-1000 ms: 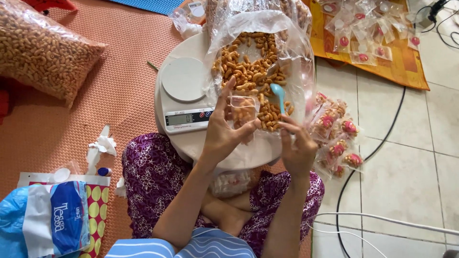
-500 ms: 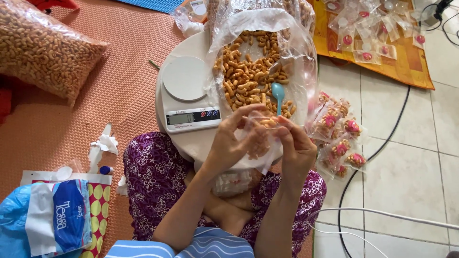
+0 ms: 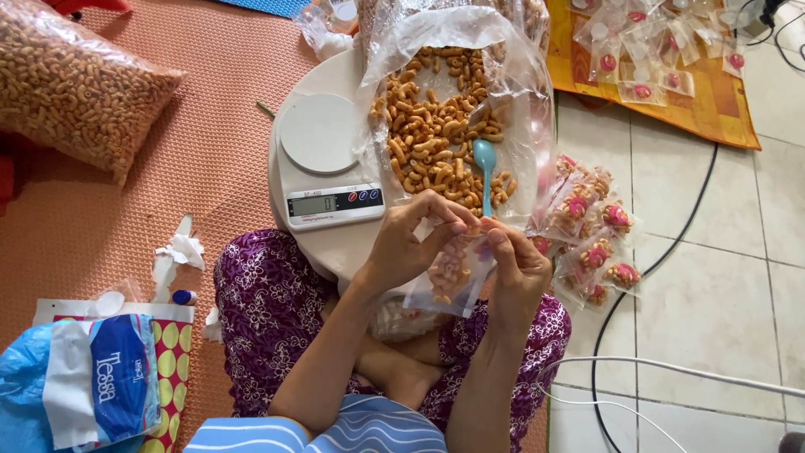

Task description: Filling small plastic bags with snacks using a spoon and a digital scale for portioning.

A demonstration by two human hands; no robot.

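Small clear bag [image 3: 450, 281] with orange curled snacks now hangs lower than a second ago, in front of the round table [image 3: 335, 247] edge, above the lap. Before, the left hand [image 3: 411, 243] held it up over the snack pile [image 3: 440, 138]. Both hands now pinch its top edge closed; the right hand [image 3: 516, 268] also keeps the blue spoon [image 3: 485, 172]. The bag is transparent, partly filled, tilted.

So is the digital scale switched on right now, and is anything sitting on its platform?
On: the digital scale has a lit display showing a reading. Its round white platform is bare; both hands hold the small snack pouch beside it.
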